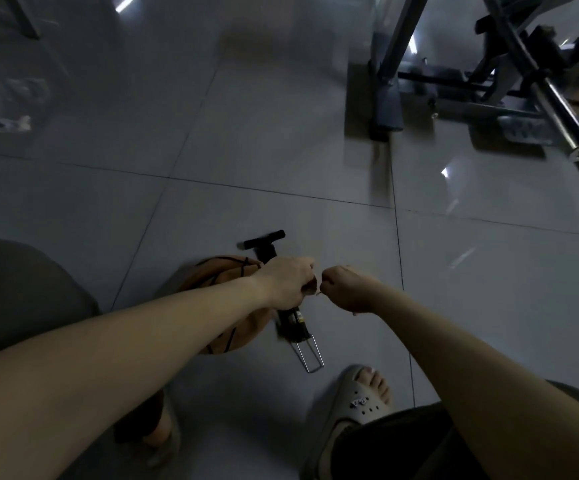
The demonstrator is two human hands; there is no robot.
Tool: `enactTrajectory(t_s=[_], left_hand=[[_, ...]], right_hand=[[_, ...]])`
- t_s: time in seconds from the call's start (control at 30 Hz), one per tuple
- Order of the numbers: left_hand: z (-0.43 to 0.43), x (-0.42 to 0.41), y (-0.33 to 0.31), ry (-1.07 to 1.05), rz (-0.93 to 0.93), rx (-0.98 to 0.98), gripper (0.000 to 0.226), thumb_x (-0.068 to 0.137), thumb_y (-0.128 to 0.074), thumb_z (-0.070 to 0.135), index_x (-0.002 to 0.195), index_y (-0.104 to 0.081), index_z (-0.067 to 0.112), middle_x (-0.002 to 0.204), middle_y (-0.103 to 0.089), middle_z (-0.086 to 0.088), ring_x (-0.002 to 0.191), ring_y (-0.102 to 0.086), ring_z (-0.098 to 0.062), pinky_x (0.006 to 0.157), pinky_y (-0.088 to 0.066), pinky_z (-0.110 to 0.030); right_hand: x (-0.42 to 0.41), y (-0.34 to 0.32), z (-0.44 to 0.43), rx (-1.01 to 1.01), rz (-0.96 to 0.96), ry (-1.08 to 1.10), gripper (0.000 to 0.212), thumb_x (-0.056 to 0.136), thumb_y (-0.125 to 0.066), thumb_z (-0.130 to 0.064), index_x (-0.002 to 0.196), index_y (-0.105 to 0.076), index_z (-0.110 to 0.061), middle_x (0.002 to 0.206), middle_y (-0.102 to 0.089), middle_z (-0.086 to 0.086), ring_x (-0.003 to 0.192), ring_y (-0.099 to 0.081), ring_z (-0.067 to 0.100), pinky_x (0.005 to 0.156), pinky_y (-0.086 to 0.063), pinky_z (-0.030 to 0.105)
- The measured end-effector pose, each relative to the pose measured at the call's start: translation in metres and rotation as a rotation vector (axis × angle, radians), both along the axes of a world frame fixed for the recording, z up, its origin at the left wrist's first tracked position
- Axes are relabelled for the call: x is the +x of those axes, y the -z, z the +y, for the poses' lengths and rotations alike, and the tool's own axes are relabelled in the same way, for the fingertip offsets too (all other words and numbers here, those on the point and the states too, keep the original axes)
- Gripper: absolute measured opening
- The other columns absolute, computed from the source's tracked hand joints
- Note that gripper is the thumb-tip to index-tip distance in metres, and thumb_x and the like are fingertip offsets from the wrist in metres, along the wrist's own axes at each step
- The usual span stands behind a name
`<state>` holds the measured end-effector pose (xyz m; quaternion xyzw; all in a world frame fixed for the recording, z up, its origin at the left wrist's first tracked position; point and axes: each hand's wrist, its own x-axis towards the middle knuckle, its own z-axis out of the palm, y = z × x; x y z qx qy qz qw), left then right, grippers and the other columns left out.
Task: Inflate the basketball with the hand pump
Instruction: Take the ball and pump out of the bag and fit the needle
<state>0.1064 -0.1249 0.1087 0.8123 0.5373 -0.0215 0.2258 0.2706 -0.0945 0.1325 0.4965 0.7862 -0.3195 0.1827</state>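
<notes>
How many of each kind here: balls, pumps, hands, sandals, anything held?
Basketball: 1
Hand pump: 1
Hands: 2, left hand and right hand
Sandals: 2, the other partly hidden
Small pale item pinched between both hands: 1
Total: 7
</notes>
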Motion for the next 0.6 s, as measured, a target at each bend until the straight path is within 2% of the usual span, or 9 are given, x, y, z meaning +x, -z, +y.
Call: enactTrajectory(t_s=[0.07,0.1,0.17,0.2,0.27,0.33,0.43,0.5,0.6], left_hand=[[0.001,-0.002,0.001,0.001,-0.019,-0.007,0.036,0.093,-0.06,0.02,0.067,-0.036,0.026,0.084,-0.042,0.002,0.059,-0.037,-0.011,0.057,-0.028,-0.032],[0.001,-0.004,0.0,0.004,-0.017,-0.02,0.036,0.092,-0.06,0.018,0.066,-0.037,0.026,0.084,-0.04,0.003,0.059,-0.037,-0.01,0.058,-0.029,-0.032],[0.004,-0.012,0.002,0.015,-0.002,-0.067,0.022,0.093,-0.059,0.015,0.073,-0.055,0.022,0.088,-0.041,0.004,0.066,-0.044,-0.014,0.063,-0.037,-0.033],[0.007,-0.018,0.004,0.002,-0.015,-0.087,0.013,0.095,-0.059,0.017,0.083,-0.065,0.018,0.092,-0.044,0.004,0.073,-0.049,-0.016,0.068,-0.042,-0.034],[0.016,-0.029,0.011,-0.095,-0.103,-0.087,0.013,0.098,-0.06,0.025,0.1,-0.069,0.016,0.1,-0.051,0.003,0.083,-0.057,-0.017,0.078,-0.05,-0.038],[0.034,-0.031,0.014,-0.181,-0.171,-0.036,0.011,0.098,-0.061,0.025,0.105,-0.066,0.019,0.104,-0.054,0.002,0.088,-0.06,-0.018,0.08,-0.052,-0.037],[0.066,-0.02,0.012,-0.253,-0.214,-0.035,0.021,0.095,-0.059,0.01,0.109,-0.066,0.024,0.106,-0.054,0.003,0.09,-0.058,-0.016,0.073,-0.049,-0.03],[0.085,-0.016,0.014,-0.297,-0.224,-0.111,0.03,0.093,-0.059,0.005,0.114,-0.068,0.024,0.11,-0.057,0.002,0.091,-0.058,-0.016,0.073,-0.052,-0.033],[0.105,-0.009,0.023,-0.342,-0.273,-0.263,0.04,0.093,-0.052,0.003,0.125,-0.068,0.023,0.129,-0.063,-0.004,0.107,-0.063,-0.022,0.092,-0.057,-0.044]], right_hand=[[0.0,-0.002,0.001,-0.055,0.018,0.027,0.032,0.101,-0.037,-0.024,0.073,-0.049,-0.015,0.078,-0.056,0.012,0.067,-0.062,0.032,0.07,-0.058,0.051],[0.001,-0.007,0.003,-0.054,0.013,0.043,0.033,0.103,-0.037,-0.024,0.072,-0.049,-0.016,0.077,-0.057,0.011,0.069,-0.063,0.033,0.073,-0.058,0.051],[0.003,-0.019,0.01,0.007,0.041,0.104,0.034,0.103,-0.039,-0.024,0.072,-0.049,-0.018,0.075,-0.056,0.007,0.071,-0.06,0.028,0.075,-0.056,0.044],[0.005,-0.025,0.013,0.036,0.097,0.15,0.034,0.104,-0.039,-0.024,0.072,-0.049,-0.019,0.072,-0.054,0.006,0.067,-0.056,0.024,0.072,-0.053,0.04],[0.005,-0.035,0.016,-0.01,0.311,0.313,0.037,0.105,-0.04,-0.025,0.071,-0.05,-0.014,0.065,-0.051,0.007,0.057,-0.051,0.022,0.06,-0.05,0.036],[0.005,-0.041,0.017,-0.153,0.572,0.548,0.039,0.106,-0.042,-0.029,0.078,-0.056,-0.006,0.068,-0.055,0.011,0.058,-0.058,0.023,0.055,-0.053,0.035],[0.01,-0.05,0.025,-0.436,0.849,0.879,0.033,0.104,-0.049,-0.028,0.094,-0.061,0.001,0.087,-0.065,0.018,0.078,-0.07,0.03,0.072,-0.061,0.043],[0.017,-0.049,0.029,-0.596,0.928,0.998,0.027,0.104,-0.051,-0.025,0.099,-0.06,-0.001,0.101,-0.068,0.021,0.094,-0.071,0.033,0.084,-0.06,0.048],[0.026,-0.033,0.029,-0.663,0.917,1.082,0.024,0.105,-0.047,-0.025,0.094,-0.058,-0.007,0.117,-0.069,0.022,0.106,-0.068,0.033,0.093,-0.055,0.05]])
